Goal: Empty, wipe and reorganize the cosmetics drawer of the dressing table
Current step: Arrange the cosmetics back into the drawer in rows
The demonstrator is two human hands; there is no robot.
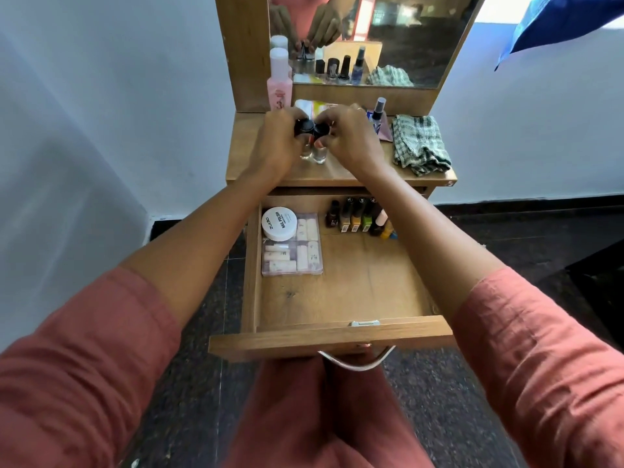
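Open wooden drawer [354, 285] is projecting toward 6 o'clock under wooden bench [341, 175]. Green checked cloth [420, 145] is lying at bench 3 o'clock. Left hand [275, 140] is gripping black-capped clear glass bottle [305, 153], right hand [351, 138] second matching bottle [320, 155], bench centre.

**A:** The cloth [422, 145]?
**B:** Green-and-white check. The drawer [354, 292] is tan wood grain, and the floor [189, 417] is dark and speckled.
**A:** And the polishes [356, 219]?
**B:** Black caps, with bodies in maroon, tan, orange-yellow and green. The jar [279, 223] is white with black lettering.
**A:** The bottles [319, 155] up top?
**B:** Clear glass, with black caps [304, 125]. Behind them are a pink flask [279, 86] capped white and a blue spray [377, 114]. The sleeves [84, 349] are salmon.
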